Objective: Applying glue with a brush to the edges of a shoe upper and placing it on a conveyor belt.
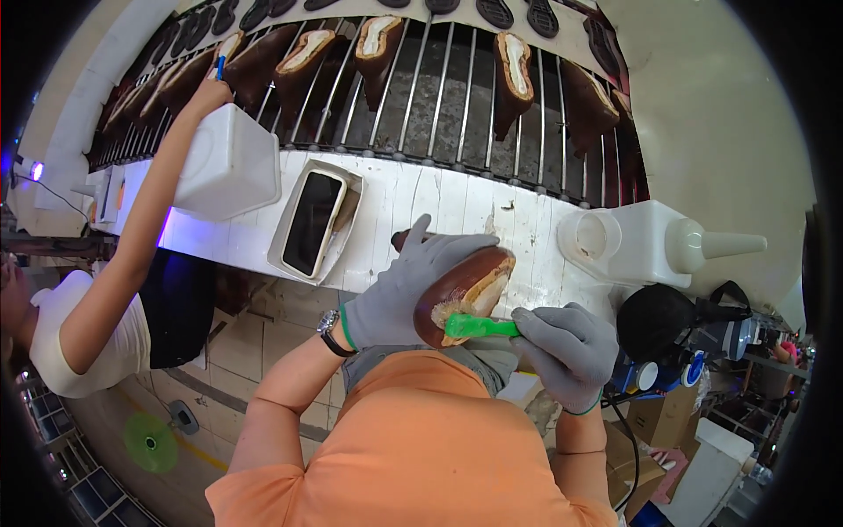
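Gloved in grey, my left hand (391, 290) wraps round a brown shoe upper (448, 285) just above my lap. The upper's underside, with a pale middle and a tan rim, faces up and to the right. My right hand (571, 344), also in a grey glove, grips a green-handled brush (481, 327). Its light bristles touch the near end of the upper, at the rim. The left glove hides part of the upper.
A white bench (421, 198) holds a box with a phone (314, 221), a white container (230, 158) and a white bottle (645, 241). Beyond, a metal-bar rack (448, 97) carries several brown uppers; black soles (494, 12) lie behind. At left, a co-worker's arm (145, 224) reaches over the rack.
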